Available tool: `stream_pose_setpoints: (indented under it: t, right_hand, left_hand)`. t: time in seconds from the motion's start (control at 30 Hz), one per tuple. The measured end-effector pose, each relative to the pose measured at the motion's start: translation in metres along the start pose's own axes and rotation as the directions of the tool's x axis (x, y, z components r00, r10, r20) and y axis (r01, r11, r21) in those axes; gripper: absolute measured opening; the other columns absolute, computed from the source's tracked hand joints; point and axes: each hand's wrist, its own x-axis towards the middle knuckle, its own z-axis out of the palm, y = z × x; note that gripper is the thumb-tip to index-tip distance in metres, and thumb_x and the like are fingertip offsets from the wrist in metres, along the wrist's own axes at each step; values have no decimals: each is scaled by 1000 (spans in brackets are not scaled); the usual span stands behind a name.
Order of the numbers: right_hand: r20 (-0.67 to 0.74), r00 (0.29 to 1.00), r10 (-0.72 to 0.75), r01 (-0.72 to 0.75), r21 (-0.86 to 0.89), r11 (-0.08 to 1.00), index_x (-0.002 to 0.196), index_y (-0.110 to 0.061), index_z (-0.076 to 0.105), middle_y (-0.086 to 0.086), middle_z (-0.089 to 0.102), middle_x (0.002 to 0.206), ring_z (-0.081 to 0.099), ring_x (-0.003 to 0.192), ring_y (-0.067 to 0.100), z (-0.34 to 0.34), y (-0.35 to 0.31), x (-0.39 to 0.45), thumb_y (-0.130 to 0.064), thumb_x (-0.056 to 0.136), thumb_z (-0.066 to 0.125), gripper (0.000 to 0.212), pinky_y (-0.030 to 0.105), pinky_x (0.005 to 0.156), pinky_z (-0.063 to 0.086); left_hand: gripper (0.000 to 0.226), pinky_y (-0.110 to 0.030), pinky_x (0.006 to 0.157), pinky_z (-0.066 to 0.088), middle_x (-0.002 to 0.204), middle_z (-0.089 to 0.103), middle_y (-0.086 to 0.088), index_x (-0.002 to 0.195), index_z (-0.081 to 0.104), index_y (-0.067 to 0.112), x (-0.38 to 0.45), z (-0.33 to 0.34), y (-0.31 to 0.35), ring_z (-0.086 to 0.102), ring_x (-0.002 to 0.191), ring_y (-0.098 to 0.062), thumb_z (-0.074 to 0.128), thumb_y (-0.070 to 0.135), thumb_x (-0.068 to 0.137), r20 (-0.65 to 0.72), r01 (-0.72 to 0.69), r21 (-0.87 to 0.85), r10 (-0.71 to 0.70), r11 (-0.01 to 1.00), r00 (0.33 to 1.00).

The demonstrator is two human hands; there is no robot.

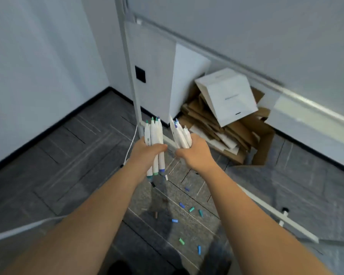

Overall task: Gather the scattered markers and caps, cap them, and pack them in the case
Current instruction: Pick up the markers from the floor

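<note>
A: From the head camera, how many markers are you counting?

B: The left hand [147, 150] is gripping a bundle of markers [155, 144], about four, white round barrels with green, teal and blue tips poking up and coloured ends hanging below the fist. The right hand [193, 150] is clutching a second bundle [182, 135], roughly four or five, white as well, fanning up and leftward; the exact number is blurring together.

A: And the caps?

B: About nine loose caps [182, 205] are lying scattered on the grey, speckled carpet floor [68, 165] below the hands: small stubby cylinders in blue, green and teal, one white, one brownish.

A: How are the arms sitting?

B: Both forearms are reaching forward, bare, fists side by side and nearly touching, fingers curling tightly round their bundles.

A: Anything else nearby?

B: A white box [226, 96] is leaning on a heap of flattened brown cardboard [207, 124], and a white cable [130, 143] is trailing across the floor.
</note>
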Motion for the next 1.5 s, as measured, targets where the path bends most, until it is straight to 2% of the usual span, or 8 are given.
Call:
stream_pose_setpoints:
  t: [0.17, 0.33, 0.5, 0.77, 0.9, 1.03, 1.17, 1.5]
  right_hand:
    - [-50, 998, -47, 48, 29, 998, 89, -7, 42, -1, 38, 71, 38, 59, 14, -62, -79, -51, -6, 80, 63, 22, 24, 49, 30]
    - [-198, 980, -32, 51, 89, 995, 99, -6, 48, 7, 49, 89, 47, 80, 21, -113, -119, -94, -11, 82, 65, 25, 28, 65, 40]
    - [-442, 894, 73, 38, 237, 971, 107, -8, 49, 4, 50, 93, 47, 84, 20, -164, -122, -157, -11, 85, 62, 26, 20, 57, 36]
    - [-721, 584, 372, -25, 443, 896, 114, -3, 53, 6, 55, 93, 52, 88, 21, -208, -74, -310, -13, 85, 64, 33, 26, 66, 44]
    - [-779, 377, 501, -39, 528, 849, 97, -9, 51, 1, 52, 78, 51, 84, 24, -210, -45, -398, -11, 83, 64, 19, 31, 68, 43]
    - [-750, 160, 642, -34, 646, 763, 96, -10, 52, 8, 55, 73, 53, 66, 27, -201, -19, -500, -13, 85, 62, 15, 22, 45, 42]
    - [-701, -19, 713, -16, 714, 700, 96, -7, 51, 12, 55, 71, 51, 55, 25, -180, 6, -596, -13, 86, 61, 16, 23, 46, 41]
    - [-539, -210, 816, 67, 825, 562, 102, -6, 52, 4, 51, 77, 51, 73, 20, -106, 82, -800, -8, 86, 61, 18, 33, 69, 45]
  left_hand:
    - [26, -25, 61, 43, 80, 57, -3, 108, 57, 8, -61, -3, 89, 55, 74, -18, 64, 7, 83, 56, -97, 13, 96, 995, 994]
    - [30, -32, 77, 48, 92, 60, -7, 114, 56, 8, -99, 14, 151, 56, 93, -24, 63, 8, 84, 208, -179, 41, 166, 983, 964]
    - [27, -25, 63, 46, 83, 58, 2, 110, 54, 15, -134, 57, 189, 58, 80, -17, 63, 12, 84, 438, -268, 85, 206, 960, 875]
    - [26, -39, 88, 47, 87, 58, 0, 107, 50, 18, -256, 151, 184, 56, 93, -22, 63, 12, 85, 817, -353, 142, 92, 925, 569]
    - [26, -39, 83, 47, 82, 59, -3, 107, 53, 15, -326, 187, 163, 57, 79, -19, 63, 8, 84, 916, -403, 174, 2, 898, 400]
    - [31, -32, 68, 50, 78, 59, -6, 115, 55, 2, -412, 215, 125, 57, 72, -19, 61, 3, 84, 969, -442, 198, -108, 875, 220]
    - [31, -36, 77, 51, 81, 59, -6, 116, 52, 4, -505, 228, 76, 59, 82, -24, 60, 2, 85, 977, -507, 198, -214, 839, 29]
    - [34, -25, 64, 49, 80, 59, -5, 118, 52, 1, -692, 241, -75, 57, 72, -15, 62, 6, 86, 879, -662, 209, -435, 719, -196]
